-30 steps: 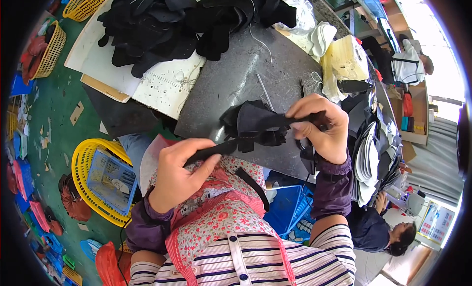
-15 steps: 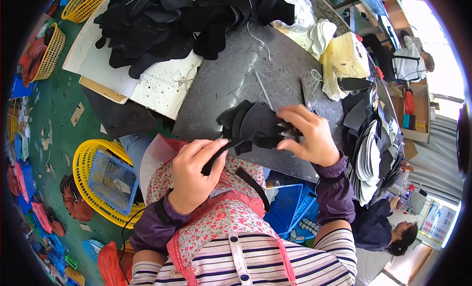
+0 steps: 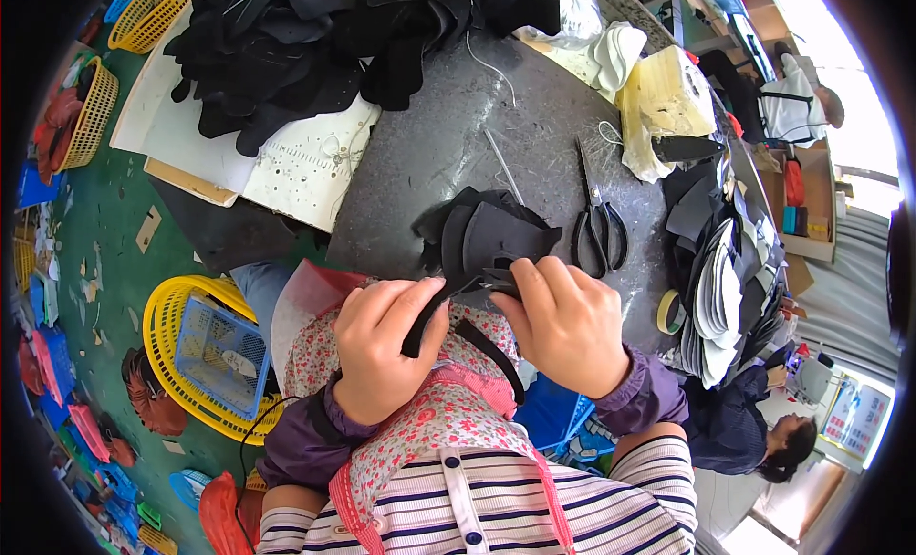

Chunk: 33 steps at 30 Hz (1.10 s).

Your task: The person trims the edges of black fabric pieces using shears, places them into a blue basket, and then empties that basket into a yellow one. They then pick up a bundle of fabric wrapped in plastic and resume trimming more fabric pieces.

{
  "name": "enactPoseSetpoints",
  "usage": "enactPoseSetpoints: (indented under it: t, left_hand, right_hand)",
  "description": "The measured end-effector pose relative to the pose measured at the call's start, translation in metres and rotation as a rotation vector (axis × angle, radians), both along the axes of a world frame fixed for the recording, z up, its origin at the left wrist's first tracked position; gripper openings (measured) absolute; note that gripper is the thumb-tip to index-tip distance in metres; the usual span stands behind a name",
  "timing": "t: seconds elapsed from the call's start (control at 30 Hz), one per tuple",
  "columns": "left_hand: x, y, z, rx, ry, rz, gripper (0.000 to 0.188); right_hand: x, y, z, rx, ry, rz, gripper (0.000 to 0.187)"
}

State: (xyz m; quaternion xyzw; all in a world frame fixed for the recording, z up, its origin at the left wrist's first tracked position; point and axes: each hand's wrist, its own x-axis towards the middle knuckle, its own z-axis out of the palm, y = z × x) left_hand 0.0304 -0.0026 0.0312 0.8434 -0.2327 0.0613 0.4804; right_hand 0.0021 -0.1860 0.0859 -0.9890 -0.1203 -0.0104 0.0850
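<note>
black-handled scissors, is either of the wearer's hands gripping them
No, the scissors lie on the dark tabletop, just beyond the right hand.

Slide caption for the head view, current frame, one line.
Left hand holds a black strip, right hand close beside it, near stacked black pieces and black-handled scissors on a dark worktable.

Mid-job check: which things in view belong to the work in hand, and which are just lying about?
In the work, as it appears:
black strip, pinched in the left hand
stacked black pieces, right hand at their near edge

Lying about, untouched:
scissors
tape roll
thin pale rod
larger black heap
yellow basket on the floor
</note>
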Motion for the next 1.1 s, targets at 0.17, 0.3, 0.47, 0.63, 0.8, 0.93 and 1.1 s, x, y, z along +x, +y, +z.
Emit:
enactPoseSetpoints:
  t: [0.17, 0.3, 0.47, 0.63, 0.8, 0.93, 1.1]
  left_hand:
    - [-0.003, 0.001, 0.002, 0.072, -0.089, -0.038, 0.027]
    - [-0.010, 0.003, -0.003, 0.195, -0.254, -0.095, 0.032]
    - [-0.015, -0.002, -0.001, 0.276, -0.371, -0.099, 0.029]
    - [-0.017, -0.004, -0.003, 0.288, -0.366, -0.093, 0.029]
    - [-0.019, -0.004, -0.006, 0.271, -0.349, -0.069, 0.030]
    - [-0.027, -0.004, -0.005, 0.286, -0.276, -0.113, 0.039]
    - [-0.021, 0.000, -0.003, 0.197, -0.217, -0.141, 0.029]
  right_hand:
    - [-0.002, 0.008, -0.005, -0.125, -0.044, -0.023, 0.029]
    - [-0.004, 0.011, -0.009, -0.168, -0.068, -0.036, 0.027]
    - [-0.005, 0.011, -0.012, -0.177, -0.077, -0.050, 0.025]
    - [-0.005, 0.010, -0.017, -0.148, -0.092, -0.037, 0.023]
    - [-0.004, 0.012, -0.021, -0.070, -0.112, -0.090, 0.020]
    - [-0.007, 0.012, -0.020, -0.048, -0.043, -0.110, 0.019]
    - [-0.008, 0.010, -0.025, -0.021, -0.073, -0.197, 0.025]
